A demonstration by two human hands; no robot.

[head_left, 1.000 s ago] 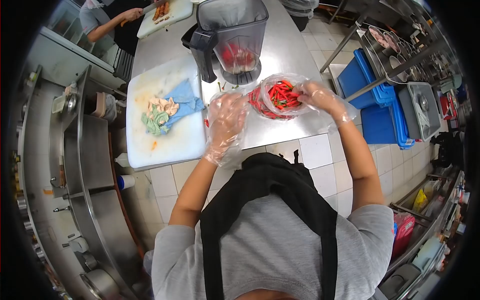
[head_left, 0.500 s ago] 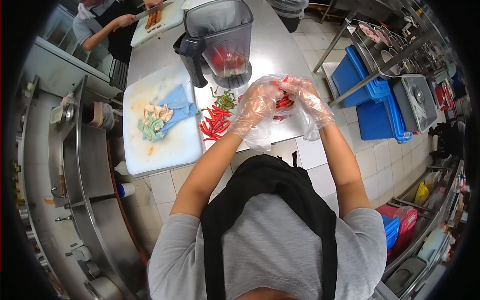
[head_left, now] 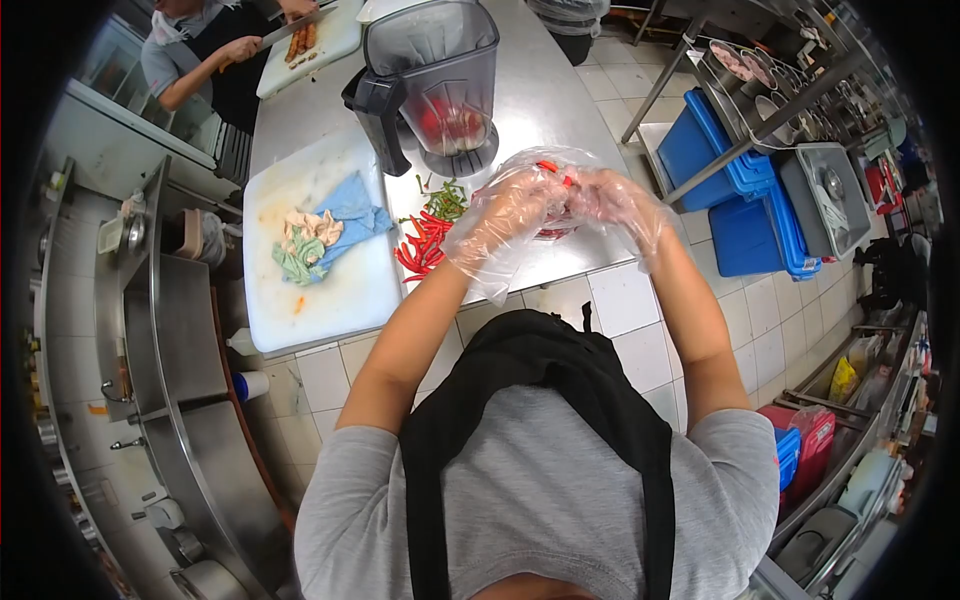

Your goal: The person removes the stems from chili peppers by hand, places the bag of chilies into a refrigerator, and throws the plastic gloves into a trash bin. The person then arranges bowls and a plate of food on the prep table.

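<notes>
Both hands wear loose, clear plastic gloves and are close together over the table. My left hand (head_left: 522, 196) is closed on a red chili (head_left: 548, 166), whose end shows above the fingers. My right hand (head_left: 608, 194) meets it, fingers pinched at the chili's other side; the exact grip is blurred by the plastic. Below the hands, more red stuff in a clear bag or container is mostly hidden. Left of my left hand lie a pile of red chilies (head_left: 424, 243) and a heap of green stems (head_left: 447, 202).
A blender jug (head_left: 432, 75) with red contents stands behind the hands. A white cutting board (head_left: 300, 185) carries a blue cloth (head_left: 352, 215) and crumpled gloves (head_left: 304, 258). Across the table, a co-worker's hand (head_left: 240, 50) holds a knife. Blue bins (head_left: 745, 240) stand to the right.
My hands have drawn closer together and turned inward, covering the chilies seen between them before. The camera view has shifted slightly.
</notes>
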